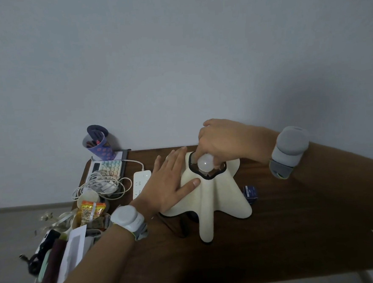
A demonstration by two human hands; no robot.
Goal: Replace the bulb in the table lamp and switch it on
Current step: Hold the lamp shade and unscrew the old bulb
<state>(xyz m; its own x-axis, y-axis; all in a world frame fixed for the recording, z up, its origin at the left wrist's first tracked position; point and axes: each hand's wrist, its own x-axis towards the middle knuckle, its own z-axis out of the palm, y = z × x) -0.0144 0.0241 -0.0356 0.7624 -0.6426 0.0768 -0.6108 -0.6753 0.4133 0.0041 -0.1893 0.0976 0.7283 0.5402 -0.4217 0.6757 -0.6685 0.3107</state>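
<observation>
Right hand (223, 140) reaches down, fingers curled round bulb (205, 162) at shade (216, 196) top opening. Left hand (169, 182) flat, fingers straight, pressing shade. Brown table (276, 234), grey wall (175, 53).

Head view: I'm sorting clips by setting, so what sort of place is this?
Probably a home desk against a wall: a dark wooden table holds a cream fabric-shaded table lamp, a white power strip and a purple patterned pen cup.

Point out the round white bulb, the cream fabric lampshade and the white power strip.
Round white bulb (205, 163), head view: the middle of its frosted globe.
Cream fabric lampshade (216, 196), head view: its bare front fold.
White power strip (140, 181), head view: its top face.
</observation>
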